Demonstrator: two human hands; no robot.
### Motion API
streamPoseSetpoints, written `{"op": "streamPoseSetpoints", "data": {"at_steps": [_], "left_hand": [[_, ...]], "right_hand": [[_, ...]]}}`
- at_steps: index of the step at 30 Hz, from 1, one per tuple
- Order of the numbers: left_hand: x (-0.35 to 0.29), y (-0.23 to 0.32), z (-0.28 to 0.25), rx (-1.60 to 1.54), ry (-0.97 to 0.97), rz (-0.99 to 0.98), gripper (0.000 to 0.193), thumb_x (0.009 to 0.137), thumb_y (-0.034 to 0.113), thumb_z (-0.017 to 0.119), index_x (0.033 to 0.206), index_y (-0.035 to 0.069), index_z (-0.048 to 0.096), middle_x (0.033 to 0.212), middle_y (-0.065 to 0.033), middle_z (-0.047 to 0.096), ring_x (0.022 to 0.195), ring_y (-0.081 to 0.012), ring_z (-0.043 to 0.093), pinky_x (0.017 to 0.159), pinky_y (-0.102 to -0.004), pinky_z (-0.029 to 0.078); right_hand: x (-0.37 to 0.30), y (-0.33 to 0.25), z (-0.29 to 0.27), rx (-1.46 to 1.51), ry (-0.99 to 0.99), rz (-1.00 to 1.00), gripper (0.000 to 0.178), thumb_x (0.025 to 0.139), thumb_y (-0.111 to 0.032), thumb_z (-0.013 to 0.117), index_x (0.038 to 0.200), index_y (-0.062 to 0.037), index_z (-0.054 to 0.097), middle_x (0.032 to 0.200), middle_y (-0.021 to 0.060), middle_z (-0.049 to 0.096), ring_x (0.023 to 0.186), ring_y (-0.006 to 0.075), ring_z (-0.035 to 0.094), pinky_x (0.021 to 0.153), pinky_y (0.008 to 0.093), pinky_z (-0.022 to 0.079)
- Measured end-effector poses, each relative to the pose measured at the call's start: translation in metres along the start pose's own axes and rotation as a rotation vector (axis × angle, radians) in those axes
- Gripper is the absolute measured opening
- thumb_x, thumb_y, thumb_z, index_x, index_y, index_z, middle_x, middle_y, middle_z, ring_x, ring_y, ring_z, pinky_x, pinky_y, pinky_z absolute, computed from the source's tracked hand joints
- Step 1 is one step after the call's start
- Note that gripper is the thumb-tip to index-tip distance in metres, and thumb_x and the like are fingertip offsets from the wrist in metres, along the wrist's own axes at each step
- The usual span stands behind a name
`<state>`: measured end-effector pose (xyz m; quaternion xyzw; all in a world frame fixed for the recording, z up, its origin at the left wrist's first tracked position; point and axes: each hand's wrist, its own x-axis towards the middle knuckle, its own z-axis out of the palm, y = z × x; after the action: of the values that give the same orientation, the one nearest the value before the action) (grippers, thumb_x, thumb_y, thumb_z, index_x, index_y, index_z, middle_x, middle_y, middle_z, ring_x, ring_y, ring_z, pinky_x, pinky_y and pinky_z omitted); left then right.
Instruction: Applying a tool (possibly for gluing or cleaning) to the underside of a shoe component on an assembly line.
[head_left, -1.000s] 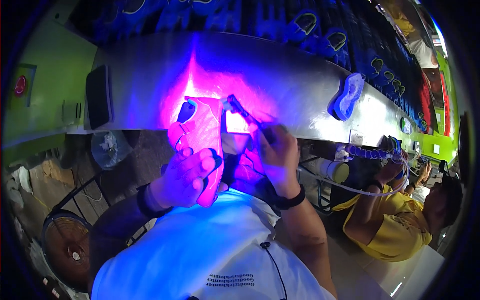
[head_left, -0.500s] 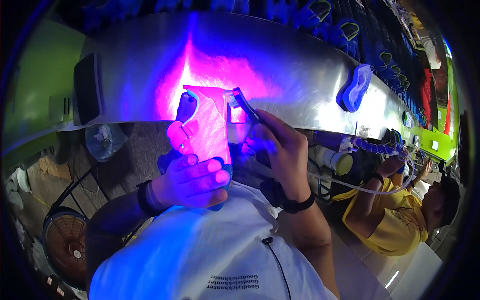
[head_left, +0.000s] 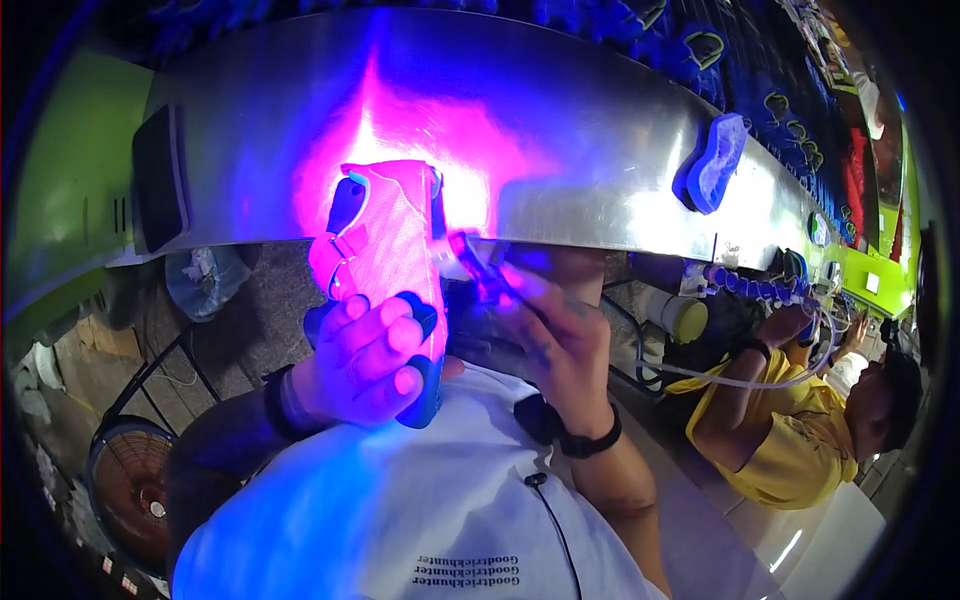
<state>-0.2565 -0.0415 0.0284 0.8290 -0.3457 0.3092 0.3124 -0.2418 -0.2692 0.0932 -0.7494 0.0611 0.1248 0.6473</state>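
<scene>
left hand (head_left: pixel 365 360): fingers curled round shoe's near end | shoe (head_left: pixel 392 240): held over the table's (head_left: pixel 570 212) near edge, left of centre | right hand (head_left: pixel 563 340): pinching brush (head_left: pixel 476 262), right of shoe | handling: probably light, flexible upper; grip firmer near end

Pink-lit mesh shoe with a strap and dark collar (head_left: pixel 395 235), from here: raised, collar end forward | slim dark-handled brush (head_left: pixel 472 258): slanted, head just beside shoe's right edge
</scene>
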Motion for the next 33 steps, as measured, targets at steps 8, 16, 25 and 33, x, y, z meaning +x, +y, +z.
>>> {"op": "streamPoseSetpoints", "data": {"at_steps": [8,16,25,33], "left_hand": [[-0.005,0.001,-0.001,0.089,-0.013,0.002,0.102,0.085,0.039,0.081,0.157,0.005,0.017,0.145,-0.0243,0.047,0.122,-0.0402,0.057,0.108,-0.0570,0.040],[0.014,-0.002,-0.002,0.137,0.000,0.049,0.097,0.088,0.037,0.077,0.152,-0.007,0.019,0.138,-0.0410,0.045,0.110,-0.0469,0.063,0.090,-0.0618,0.051],[0.068,0.012,-0.005,0.265,-0.151,-0.035,0.073,0.091,0.013,0.068,0.145,-0.015,0.027,0.129,-0.0440,0.051,0.114,-0.0502,0.061,0.093,-0.0573,0.051],[0.112,0.008,-0.014,-0.055,-0.258,-0.275,0.091,0.077,0.022,0.081,0.148,-0.012,0.035,0.154,-0.0368,0.032,0.127,-0.0479,0.050,0.102,-0.0559,0.042]], "right_hand": [[0.019,-0.004,0.006,0.003,0.073,0.043,0.031,0.096,-0.013,0.070,0.125,-0.0031,0.069,0.104,0.0086,0.073,0.070,0.0060,0.063,0.060,0.0236,0.051],[-0.009,-0.021,-0.023,-0.100,-0.054,-0.054,0.031,0.092,-0.009,0.073,0.121,-0.0024,0.071,0.110,0.0114,0.074,0.092,0.0120,0.067,0.086,0.0281,0.052],[-0.027,-0.049,-0.037,-0.239,0.016,-0.087,0.031,0.088,-0.002,0.072,0.119,-0.0027,0.072,0.110,0.0153,0.074,0.092,0.0176,0.070,0.086,0.0308,0.053],[-0.030,-0.060,-0.041,-0.233,0.124,-0.218,0.035,0.084,0.002,0.073,0.118,0.0037,0.071,0.108,0.0197,0.074,0.106,0.0288,0.071,0.096,0.0361,0.050]]}}
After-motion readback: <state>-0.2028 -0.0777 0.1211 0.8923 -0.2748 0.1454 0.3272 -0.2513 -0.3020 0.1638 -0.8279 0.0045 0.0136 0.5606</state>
